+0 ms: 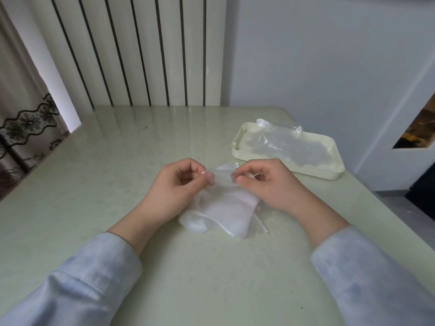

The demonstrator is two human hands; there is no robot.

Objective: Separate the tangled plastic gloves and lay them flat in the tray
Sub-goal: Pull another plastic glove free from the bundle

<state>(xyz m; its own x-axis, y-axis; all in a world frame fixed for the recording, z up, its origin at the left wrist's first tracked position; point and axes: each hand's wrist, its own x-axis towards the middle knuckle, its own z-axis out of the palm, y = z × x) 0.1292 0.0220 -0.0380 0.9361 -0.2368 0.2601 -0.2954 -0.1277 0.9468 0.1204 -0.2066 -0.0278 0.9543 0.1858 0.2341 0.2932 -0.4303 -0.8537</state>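
Right now both hands work at the middle of the pale green worktop (117, 161). The left hand (179, 184) has its fingers curled inward, with thumb and forefinger pinching the upper edge of the tangled gloves (226, 208), a bunch of thin clear plastic. The right hand (266, 182) mirrors it, with curled fingers and thumb and forefinger nipping the same upper edge. The two grips are near each other but apart. Between them a short stretch of film is held up off the worktop.

The rest of the bunch spreads toward 6 o'clock and lies crumpled on the worktop between the two wrists. A few loose flaps stick out toward 5 o'clock. How many gloves are in the bunch cannot be told.

At about 2 o'clock from the hands, near the right hand, stands the tray (237, 149), a cream oblong with a low rim. One flat glove (289, 144) lies spread inside it, its far end rising over the far rim.

Light blue cloth covers both forearms: the left sleeve (77, 283) at 7 o'clock and the right sleeve (376, 274) at 5 o'clock. A white ribbed radiator (141, 50) stands beyond the worktop at 12 o'clock, and a patterned curtain (26, 128) hangs at 9 o'clock.
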